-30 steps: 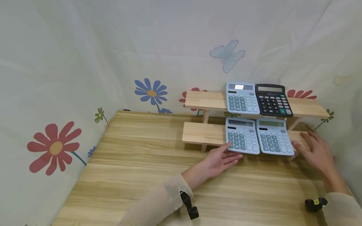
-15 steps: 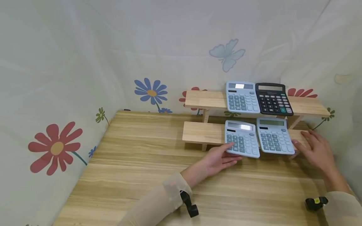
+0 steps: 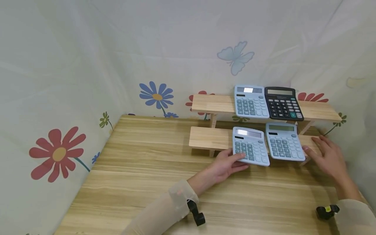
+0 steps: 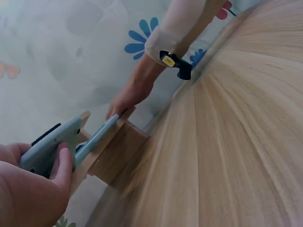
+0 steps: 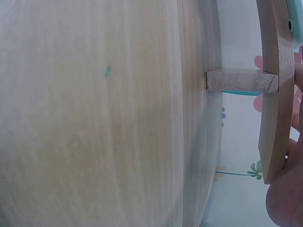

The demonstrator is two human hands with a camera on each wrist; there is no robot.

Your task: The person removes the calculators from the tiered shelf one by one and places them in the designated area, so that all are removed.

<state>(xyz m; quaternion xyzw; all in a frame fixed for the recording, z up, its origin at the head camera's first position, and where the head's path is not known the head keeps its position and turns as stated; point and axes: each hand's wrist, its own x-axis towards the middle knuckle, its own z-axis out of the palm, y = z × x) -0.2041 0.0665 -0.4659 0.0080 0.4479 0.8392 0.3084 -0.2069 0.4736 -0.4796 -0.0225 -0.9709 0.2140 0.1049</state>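
Observation:
My left hand [image 3: 223,167] holds a light blue calculator [image 3: 255,148] by its lower left corner, thumb over the keys. In the left wrist view, its fingers lie against the back of the tilted calculator [image 4: 47,146], raised off the shelf. A second light blue calculator [image 3: 282,140] leans on the lower wooden shelf [image 3: 211,137], just to the right. My right hand [image 3: 332,156] rests its fingers on that shelf's right end, thumb near the second calculator's edge. The right wrist view shows this hand [image 5: 289,198] at the board's end [image 5: 272,156].
On the upper shelf [image 3: 212,103] stand another light blue calculator [image 3: 251,102] and a black one [image 3: 283,104], side by side. The two-tier stand is near the back of the wood-grain table [image 3: 141,156]. Behind hangs a flower-printed curtain [image 3: 182,49].
The left calculator has come forward and down off its place on the lower shelf, tilting as it moved. My left thumb has moved further onto its keys. The right hand stays put.

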